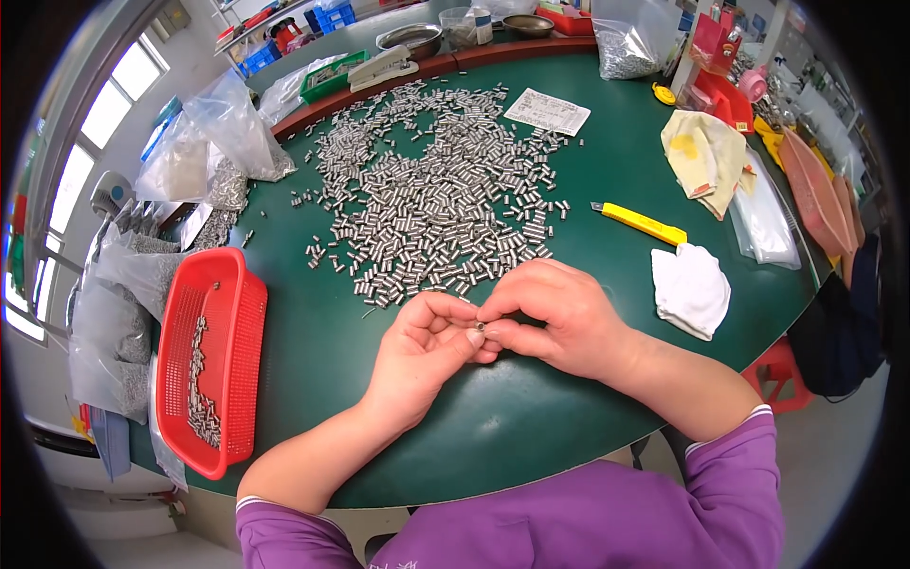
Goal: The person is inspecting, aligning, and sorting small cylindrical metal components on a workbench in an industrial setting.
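Observation:
Between my two hands, close to the front of the green table (pixel 313 379), is one small metal cylinder (pixel 481 326). My left hand (pixel 431 346) pinches it from the left with thumb and fingers. From the other side, the thumb and forefinger of my right hand (pixel 559 313) close on the same piece. Just beyond my fingers spreads a large heap of small silvery metal cylinders (pixel 427 199). To the left stands a red perforated plastic basket (pixel 248 332), with more of these small pieces lying along its bottom.
A yellow utility knife (pixel 645 224), a white cloth (pixel 690 289) and a cream glove (pixel 703 156) lie on the right. A printed paper (pixel 548 112) rests beyond the heap. Filled plastic bags (pixel 123 313) crowd the left edge. A stapler (pixel 383 68) and metal bowl (pixel 410 38) stand behind.

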Demonstrator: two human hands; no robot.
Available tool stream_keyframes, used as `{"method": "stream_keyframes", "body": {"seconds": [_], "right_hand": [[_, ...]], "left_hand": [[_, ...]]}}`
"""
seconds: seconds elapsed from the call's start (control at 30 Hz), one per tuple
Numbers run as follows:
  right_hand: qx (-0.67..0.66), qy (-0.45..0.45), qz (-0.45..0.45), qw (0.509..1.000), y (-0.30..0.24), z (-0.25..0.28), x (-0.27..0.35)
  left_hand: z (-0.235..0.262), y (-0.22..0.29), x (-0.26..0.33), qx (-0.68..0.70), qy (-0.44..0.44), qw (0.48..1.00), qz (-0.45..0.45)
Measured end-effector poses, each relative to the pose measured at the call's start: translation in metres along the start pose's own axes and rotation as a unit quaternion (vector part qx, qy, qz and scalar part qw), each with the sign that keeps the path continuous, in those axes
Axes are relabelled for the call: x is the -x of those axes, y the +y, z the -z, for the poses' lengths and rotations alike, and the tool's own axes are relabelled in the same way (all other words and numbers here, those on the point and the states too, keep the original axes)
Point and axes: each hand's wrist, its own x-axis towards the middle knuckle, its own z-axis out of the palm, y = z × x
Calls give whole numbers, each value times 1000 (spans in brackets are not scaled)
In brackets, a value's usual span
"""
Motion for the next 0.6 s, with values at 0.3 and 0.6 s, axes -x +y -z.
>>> {"method": "stream_keyframes", "body": {"seconds": [0.3, 0.6], "right_hand": [[-17, 16, 15, 1000, -1, -2, 1], [-59, 15, -62, 996, -9, 0, -1]], "left_hand": [[2, 0, 1, 56, -11, 997, 54], [-1, 2, 4, 82, 3, 995, 60]]}}
